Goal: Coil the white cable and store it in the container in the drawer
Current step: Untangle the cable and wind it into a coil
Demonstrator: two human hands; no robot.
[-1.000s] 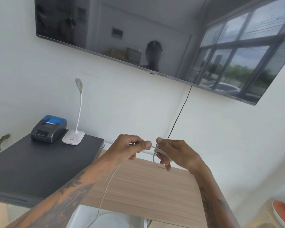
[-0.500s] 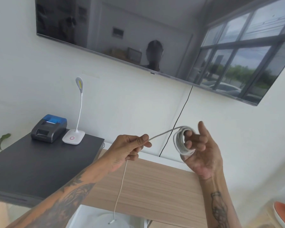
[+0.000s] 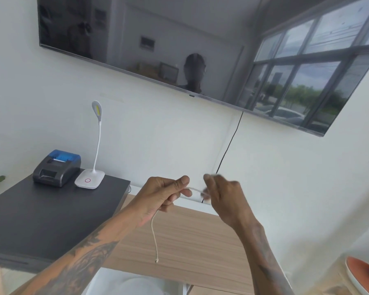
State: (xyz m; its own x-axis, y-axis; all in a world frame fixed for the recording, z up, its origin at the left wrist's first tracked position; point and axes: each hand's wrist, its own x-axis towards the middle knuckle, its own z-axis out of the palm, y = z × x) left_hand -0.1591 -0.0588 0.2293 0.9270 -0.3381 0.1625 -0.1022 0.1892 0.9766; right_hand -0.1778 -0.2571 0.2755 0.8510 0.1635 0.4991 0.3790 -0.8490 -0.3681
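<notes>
Above the wooden desk [image 3: 200, 237], the left hand [image 3: 162, 196] pinches the white cable [image 3: 154, 237], its tail dangling, while the blurred right hand [image 3: 224, 194] grips its other stretch.

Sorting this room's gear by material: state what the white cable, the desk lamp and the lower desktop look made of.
White cable: looks like matte rubber or plastic sheathing; it hangs limp and bends freely.
Desk lamp: seemingly glossy white plastic, with soft highlights on its base and a thin bendable neck.
Lower desktop: wood-look laminate or veneer, with straight pale grain lines and a matte surface.
</notes>
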